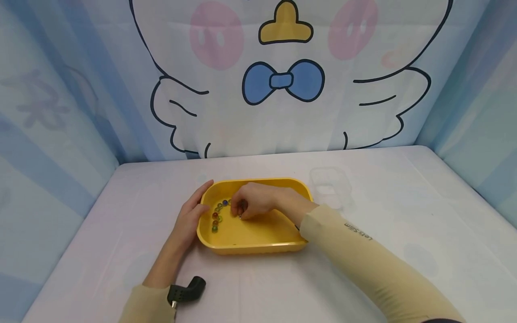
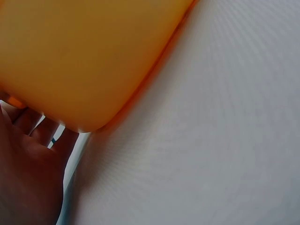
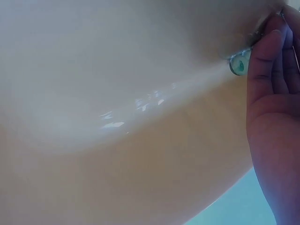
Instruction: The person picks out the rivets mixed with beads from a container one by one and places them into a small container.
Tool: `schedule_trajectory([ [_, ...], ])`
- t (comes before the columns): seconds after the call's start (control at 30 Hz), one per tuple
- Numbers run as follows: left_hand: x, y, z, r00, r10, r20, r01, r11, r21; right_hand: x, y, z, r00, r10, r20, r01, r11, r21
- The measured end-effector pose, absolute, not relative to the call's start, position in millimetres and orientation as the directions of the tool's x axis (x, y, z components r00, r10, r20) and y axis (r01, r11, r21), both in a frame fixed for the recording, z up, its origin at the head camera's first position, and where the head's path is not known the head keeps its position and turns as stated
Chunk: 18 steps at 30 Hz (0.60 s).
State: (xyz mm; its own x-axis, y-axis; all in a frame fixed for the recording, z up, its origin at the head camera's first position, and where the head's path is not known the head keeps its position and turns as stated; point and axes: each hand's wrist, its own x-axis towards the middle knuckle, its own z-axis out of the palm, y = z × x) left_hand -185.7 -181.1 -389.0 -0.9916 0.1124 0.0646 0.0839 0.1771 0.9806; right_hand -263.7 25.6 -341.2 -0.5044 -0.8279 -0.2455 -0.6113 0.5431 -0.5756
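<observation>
A yellow tray (image 1: 258,246) stands on the table, with several glass marbles (image 1: 215,215) in a curved row along its left side. My left hand (image 1: 190,220) grips the tray's left end, thumb over the rim and fingers along the outer wall. In the left wrist view, the fingers (image 2: 40,126) lie against the tray's side. My right hand (image 1: 256,199) reaches into the tray, fingertips pinched together over a marble they mostly hide. In the right wrist view, a green-centred clear marble (image 3: 239,64) sits beside the curled fingers (image 3: 269,61).
A clear plastic container (image 1: 331,186) stands on the white table (image 1: 404,215) just beyond the tray's right end. Printed cloth walls (image 1: 282,121) rise at the back and both sides. A black wrist mount (image 1: 186,291) sticks out from the left sleeve.
</observation>
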Motion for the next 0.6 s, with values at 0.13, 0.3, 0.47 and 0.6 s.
schedule_trajectory([
  [0.13, -185.7, -181.5, -388.6, -0.992, 0.111, 0.061, 0.08, 0.173, 0.982, -263.8, 24.4, -341.7, -0.498, -0.832, -0.243, -0.624, 0.539, -0.566],
  [0.3, -185.7, -181.3, -388.3, -0.992, 0.108, 0.059, 0.078, 0.176, 0.981, -263.4, 24.0, -341.1, -0.5, -0.83, -0.248, -0.621, 0.543, -0.564],
  [0.47, -185.5, -181.1, -388.1, -0.993, 0.107, 0.057, 0.075, 0.178, 0.981, -262.5, 24.0, -340.1, -0.496, -0.831, -0.251, -0.622, 0.542, -0.565],
  [0.6, -185.5, -181.1, -388.2, -0.992, 0.108, 0.06, 0.079, 0.18, 0.98, -262.2, 24.3, -340.1, -0.496, -0.83, -0.256, -0.615, 0.544, -0.571],
])
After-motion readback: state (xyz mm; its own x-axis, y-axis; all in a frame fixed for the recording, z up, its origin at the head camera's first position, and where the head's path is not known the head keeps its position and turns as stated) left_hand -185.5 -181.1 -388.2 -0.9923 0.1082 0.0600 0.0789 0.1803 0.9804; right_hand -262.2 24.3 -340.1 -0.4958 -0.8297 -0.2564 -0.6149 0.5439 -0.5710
